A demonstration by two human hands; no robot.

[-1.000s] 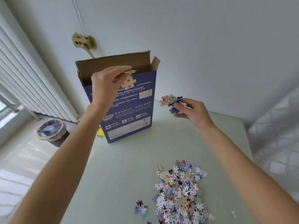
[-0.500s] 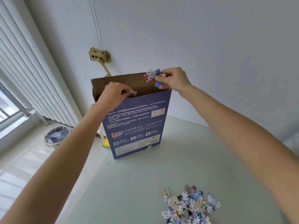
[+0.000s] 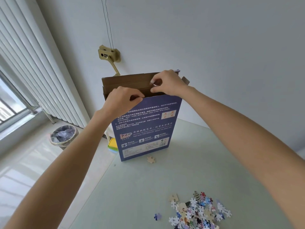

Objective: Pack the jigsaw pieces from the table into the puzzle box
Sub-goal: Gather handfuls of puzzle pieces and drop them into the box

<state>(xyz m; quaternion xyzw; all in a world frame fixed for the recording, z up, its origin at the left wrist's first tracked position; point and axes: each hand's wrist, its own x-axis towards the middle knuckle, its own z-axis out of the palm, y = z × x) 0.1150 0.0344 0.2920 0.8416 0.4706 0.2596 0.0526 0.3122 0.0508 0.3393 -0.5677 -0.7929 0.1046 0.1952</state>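
Note:
The blue puzzle box (image 3: pixel 145 128) stands upright at the far side of the pale table (image 3: pixel 165 177), its top flap open and brown inside. My left hand (image 3: pixel 122 101) pinches the box's front top edge. Over the opening, my right hand (image 3: pixel 168 83) is curled round a few jigsaw pieces; a pale bit shows between its fingers and a purple edge above it. A heap of jigsaw pieces (image 3: pixel 198 210) lies near the front right. One beige piece (image 3: pixel 151 159) sits just in front of the box, and a blue piece (image 3: pixel 157 216) lies left of the heap.
Yellow and green containers (image 3: pixel 113 144) sit behind the box by the table's left edge. On the floor to the left stands a lined bin (image 3: pixel 63 136), below white blinds (image 3: pixel 33 66). A brass fitting (image 3: pixel 108 54) with wires hangs on the wall.
My right hand carried its pieces up from beside the box to over the opening and lowered into it. My left hand settled on the box's front edge. A beige piece fell in front of the box.

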